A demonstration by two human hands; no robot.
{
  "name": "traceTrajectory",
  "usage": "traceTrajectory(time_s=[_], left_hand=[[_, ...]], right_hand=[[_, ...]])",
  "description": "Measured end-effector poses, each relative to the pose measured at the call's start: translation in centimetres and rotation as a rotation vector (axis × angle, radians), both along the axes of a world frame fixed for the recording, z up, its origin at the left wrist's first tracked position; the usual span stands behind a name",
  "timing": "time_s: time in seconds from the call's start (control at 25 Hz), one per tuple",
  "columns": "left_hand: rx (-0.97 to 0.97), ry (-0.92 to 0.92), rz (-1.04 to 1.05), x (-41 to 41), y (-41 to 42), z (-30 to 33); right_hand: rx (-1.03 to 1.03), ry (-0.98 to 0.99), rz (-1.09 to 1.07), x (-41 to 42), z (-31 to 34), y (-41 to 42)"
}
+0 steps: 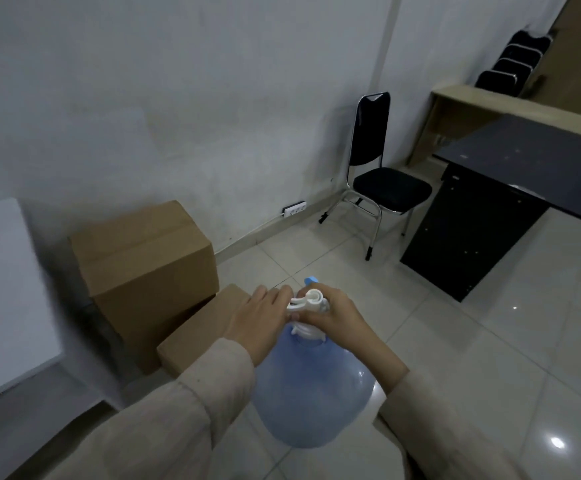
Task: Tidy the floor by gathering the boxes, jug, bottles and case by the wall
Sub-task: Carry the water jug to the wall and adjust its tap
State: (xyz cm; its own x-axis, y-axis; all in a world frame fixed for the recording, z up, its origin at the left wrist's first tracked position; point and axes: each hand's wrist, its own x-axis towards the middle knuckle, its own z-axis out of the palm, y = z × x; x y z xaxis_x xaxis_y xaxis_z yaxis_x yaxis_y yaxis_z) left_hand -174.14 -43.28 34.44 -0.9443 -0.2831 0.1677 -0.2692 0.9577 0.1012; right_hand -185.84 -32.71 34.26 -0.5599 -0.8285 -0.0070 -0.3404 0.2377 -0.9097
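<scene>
Hands met at twelve o'clock atop the blue jug (311, 393): left hand (261, 318) and right hand (334, 315) both gripped its white pump (311, 301)

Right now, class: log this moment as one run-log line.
left hand: grips pump | right hand: grips pump | jug: upright beside boxes | wall: behind boxes

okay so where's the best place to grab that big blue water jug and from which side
Probably at the neck, from above. The blue jug stands upright with a wide, smooth body; the narrow white pump top is what the left hand and right hand already grip.
</scene>
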Motion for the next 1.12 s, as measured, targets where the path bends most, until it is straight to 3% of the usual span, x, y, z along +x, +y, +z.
traceTrajectory(time_s=[0.16, 0.32, 0.48, 0.8, 0.84, 0.96, 1.12], left_hand=[[0.082, -0.03, 0.102, -8.2, -4.6, 1.6], [0.072, 0.12, 0.084, -16.8, -10.6, 3.2], [0.081, 0.042, 0.141, -24.0, -16.6, 5.2], [0.022, 0.143, 0.142, -31.1, -27.6, 3.7], [-0.028, 0.133, 0.172, -31.8, -29.0, 2.9], [0.158, -0.003, 0.394, -34.1, -32.9, 1.0], [0.267, -0.052, 0.584, -37.0, -38.0, -3.7]], right_hand=[[-0.02, 0.0, -0.011, -8.4, 1.2, -5.0], [-0.06, 0.018, -0.054, -16.9, 2.8, -10.8], [-0.13, -0.05, -0.028, -24.2, 4.2, -16.7], [-0.112, -0.03, 0.125, -33.3, 3.1, -29.4], [-0.115, -0.025, 0.15, -34.2, 2.3, -31.1], [-0.053, -0.012, 0.228, -37.2, -0.7, -36.9], [0.042, -0.017, 0.416, -40.2, -5.2, -44.3]])
